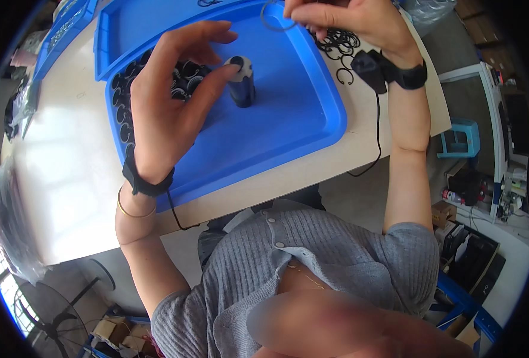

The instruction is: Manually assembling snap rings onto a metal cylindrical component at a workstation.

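A small upright cylinder [242, 83], dark-bodied with a grey top, stands in the blue tray [276, 143]. My left hand [169, 89] is beside it, fingers curved and apart from the thumb. The thumb tip lies at the cylinder's top edge; whether it touches cannot be told. At the tray's far right, my right hand [360, 24] pinches a thin, dark snap ring [265, 18] between thumb and fingers. Near that hand, several black snap rings [339, 45] lie in a loose pile. Many dark round parts [121, 101] line the tray's left side, partly hidden behind my left hand.
Another blue tray [101, 53] sits behind at the far left, near a blue crate [67, 30]. Black cables run from both wristbands [148, 182] to the table edge. A clear plastic bag [428, 15] lies at the far right; a blue stool [460, 138] stands beyond the table.
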Demonstrator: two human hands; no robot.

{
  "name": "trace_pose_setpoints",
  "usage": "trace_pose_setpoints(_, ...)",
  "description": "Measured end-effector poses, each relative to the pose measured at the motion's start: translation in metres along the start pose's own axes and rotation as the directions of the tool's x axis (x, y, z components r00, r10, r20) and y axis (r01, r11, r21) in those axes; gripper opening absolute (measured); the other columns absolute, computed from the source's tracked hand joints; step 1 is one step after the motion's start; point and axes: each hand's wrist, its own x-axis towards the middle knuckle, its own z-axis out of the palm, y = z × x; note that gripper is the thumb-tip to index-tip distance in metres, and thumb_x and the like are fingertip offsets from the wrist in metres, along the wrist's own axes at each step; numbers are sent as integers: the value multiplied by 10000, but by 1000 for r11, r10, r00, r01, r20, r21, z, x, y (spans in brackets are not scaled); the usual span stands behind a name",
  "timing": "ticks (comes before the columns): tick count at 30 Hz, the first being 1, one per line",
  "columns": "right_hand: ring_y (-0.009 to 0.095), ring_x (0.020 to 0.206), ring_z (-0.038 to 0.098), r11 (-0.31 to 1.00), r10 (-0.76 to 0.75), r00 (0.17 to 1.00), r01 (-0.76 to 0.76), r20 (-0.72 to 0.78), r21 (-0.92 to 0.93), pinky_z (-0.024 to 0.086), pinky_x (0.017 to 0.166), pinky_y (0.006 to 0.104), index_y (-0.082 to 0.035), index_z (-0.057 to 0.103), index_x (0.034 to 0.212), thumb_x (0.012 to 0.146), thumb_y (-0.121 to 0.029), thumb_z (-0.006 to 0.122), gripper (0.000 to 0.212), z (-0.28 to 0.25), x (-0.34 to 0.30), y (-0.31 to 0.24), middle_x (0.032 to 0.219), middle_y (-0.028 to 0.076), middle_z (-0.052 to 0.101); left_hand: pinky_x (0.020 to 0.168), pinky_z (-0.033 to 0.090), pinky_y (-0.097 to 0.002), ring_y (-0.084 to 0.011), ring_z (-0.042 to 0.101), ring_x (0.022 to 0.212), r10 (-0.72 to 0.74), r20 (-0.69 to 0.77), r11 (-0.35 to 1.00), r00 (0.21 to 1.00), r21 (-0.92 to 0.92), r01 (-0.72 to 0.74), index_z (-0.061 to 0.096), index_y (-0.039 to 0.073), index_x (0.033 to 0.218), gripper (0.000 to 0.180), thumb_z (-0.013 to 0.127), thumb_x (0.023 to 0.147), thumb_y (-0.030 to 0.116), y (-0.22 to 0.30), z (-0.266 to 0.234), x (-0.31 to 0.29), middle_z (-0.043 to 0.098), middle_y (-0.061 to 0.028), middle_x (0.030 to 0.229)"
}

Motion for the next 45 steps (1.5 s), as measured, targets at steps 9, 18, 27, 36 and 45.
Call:
trace_pose_setpoints(9,90,761,682,988,-155,984,154,83,23,553,672,223,15,748,1051,901,-46,787,166,37,-1,1,939,53,723,817,500,-220,-83,626,933,-224,84,952,971,-192,237,552,-23,1345,398,676,968,-25,2,-6,-3,703,-105,1155)
trace_pose_setpoints(18,93,794,684,966,-257,966,259,-39,29,545,673,218,4,720,1114,917,-104,792,236,53,-1,0,937,57,728,907,531,-246,-138,689,1002,-326,144,834,935,-421,355,587,-43,1260,313,690,967,-16,-11,-15,-4,702,-93,1087)
trace_pose_setpoints(27,56,726,622,999,-21,996,25,-85,47,484,603,199,-15,711,1029,995,-205,718,193,50,4,3,828,11,688,938,538,-264,-147,697,1016,-265,64,911,962,-310,272,662,-60,1174,197,662,979,-35,-10,-10,-8,716,-87,1089)
trace_pose_setpoints(36,53,729,574,999,-37,999,37,4,-26,451,639,218,5,691,954,974,-124,703,132,50,9,11,819,-6,665,920,546,-275,-146,670,985,-16,2,999,1000,-50,16,637,-57,1220,404,786,845,-73,-2,-4,-2,701,-102,1146)
trace_pose_setpoints(45,61,723,591,998,37,999,-38,29,53,464,643,212,12,693,949,984,-131,701,147,50,8,14,799,2,665,910,558,-292,-152,661,983,62,32,994,998,89,-64,583,-35,1305,581,833,782,-71,0,-4,-2,711,-136,1220)
